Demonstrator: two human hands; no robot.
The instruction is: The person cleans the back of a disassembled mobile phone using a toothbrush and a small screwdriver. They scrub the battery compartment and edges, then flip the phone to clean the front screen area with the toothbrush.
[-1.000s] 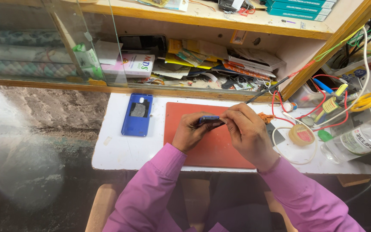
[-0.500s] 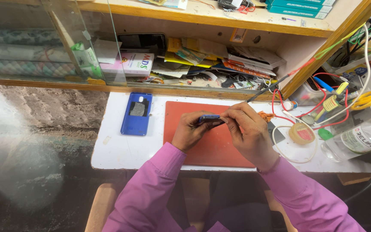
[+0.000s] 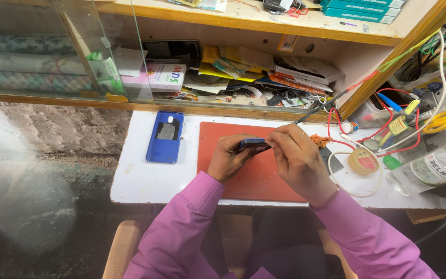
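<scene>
1. Head view: against the earlier frames, both hands held the same pose over the red mat (image 3: 243, 181); nothing on the tabletop (image 3: 150, 181) had moved.
2. The left hand (image 3: 228, 157) had its fingers closed around a blue phone (image 3: 252, 143), held edge-up above the mat; the right hand (image 3: 298, 155) pinched the phone's right end with fingers closed.
3. Counted: one blue phone back cover (image 3: 165, 136) lying left of the mat, one yellow-handled pair of scissors (image 3: 442, 122), one round tape roll (image 3: 363, 161), one clear bottle (image 3: 429, 170).
4. The open shelf (image 3: 305, 51) behind held loose papers and small boxes.
</scene>
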